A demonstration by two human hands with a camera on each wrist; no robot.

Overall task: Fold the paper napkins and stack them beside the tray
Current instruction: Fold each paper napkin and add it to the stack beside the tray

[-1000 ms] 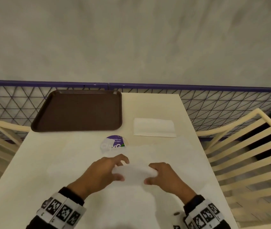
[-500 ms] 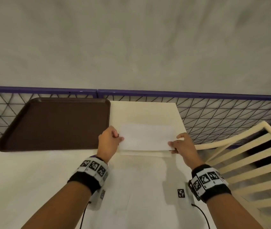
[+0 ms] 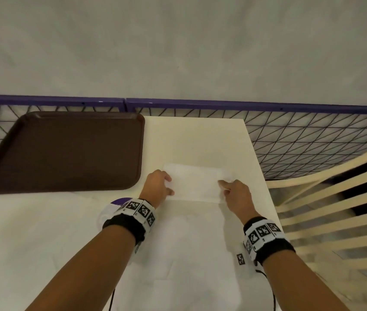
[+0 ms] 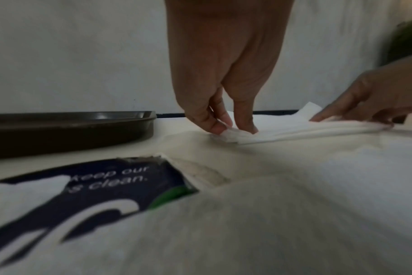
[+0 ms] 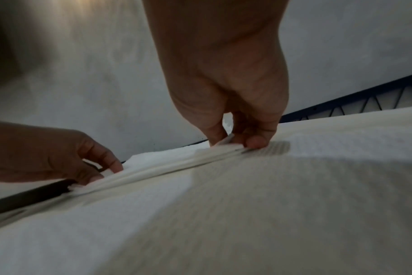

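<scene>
A brown tray (image 3: 66, 153) sits at the back left of the cream table (image 3: 200, 140). Just right of it lies a low stack of folded white napkins (image 3: 196, 185). The top folded napkin (image 4: 282, 128) rests on that stack. My left hand (image 3: 170, 186) pinches its left end between thumb and fingers (image 4: 216, 128). My right hand (image 3: 222, 187) pinches the right end, thumb and fingertips (image 5: 255, 142) closed on the edge (image 5: 226, 142). Both hands are low, at the level of the stack.
Unfolded white napkins (image 3: 189, 261) cover the near part of the table. A round purple sticker (image 3: 118, 202) shows beside my left wrist. A slatted cream chair (image 3: 335, 212) stands off the right edge, and a purple-railed mesh fence (image 3: 312, 135) runs behind the table.
Both hands carried the folded napkin from the near middle of the table forward to the spot right of the tray and lowered it onto the stack.
</scene>
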